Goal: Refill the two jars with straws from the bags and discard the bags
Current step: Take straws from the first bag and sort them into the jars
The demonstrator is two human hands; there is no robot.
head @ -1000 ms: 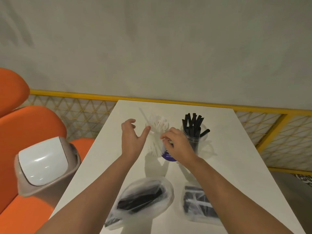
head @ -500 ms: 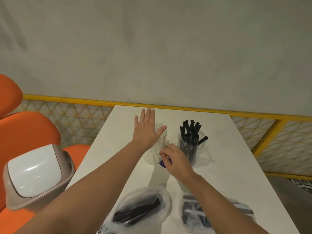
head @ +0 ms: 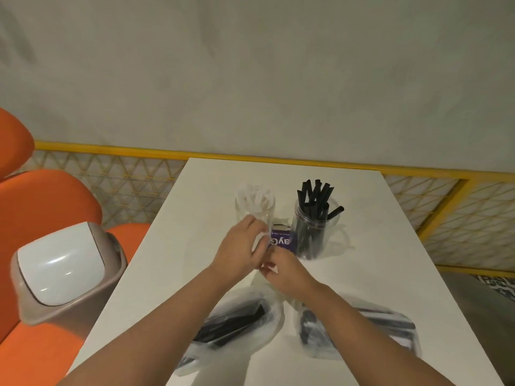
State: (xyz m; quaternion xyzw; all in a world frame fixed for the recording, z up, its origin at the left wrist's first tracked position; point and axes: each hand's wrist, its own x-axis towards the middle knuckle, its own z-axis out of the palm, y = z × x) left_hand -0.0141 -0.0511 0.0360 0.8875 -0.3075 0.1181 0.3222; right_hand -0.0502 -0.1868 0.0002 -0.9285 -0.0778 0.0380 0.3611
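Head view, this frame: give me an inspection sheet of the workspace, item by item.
Surface: white table, clean.
Job's things: jar of white straws and jar of black straws upright, far side; two bags of black straws lying near edge.
Clutter: purple label between jars.
Hands: left hand and right hand together in front of the white jar, pinching something thin and pale.
Cables: nothing seen.
Surroundings: swing-lid bin, orange seat, yellow railing.

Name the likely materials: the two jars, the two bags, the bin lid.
Left jar and right jar: clear, probably plastic; contents show through. Bags: thin, soft, translucent plastic film, wrinkled, black straws visible inside. Bin lid: glossy white, likely hard plastic, with bright highlights.
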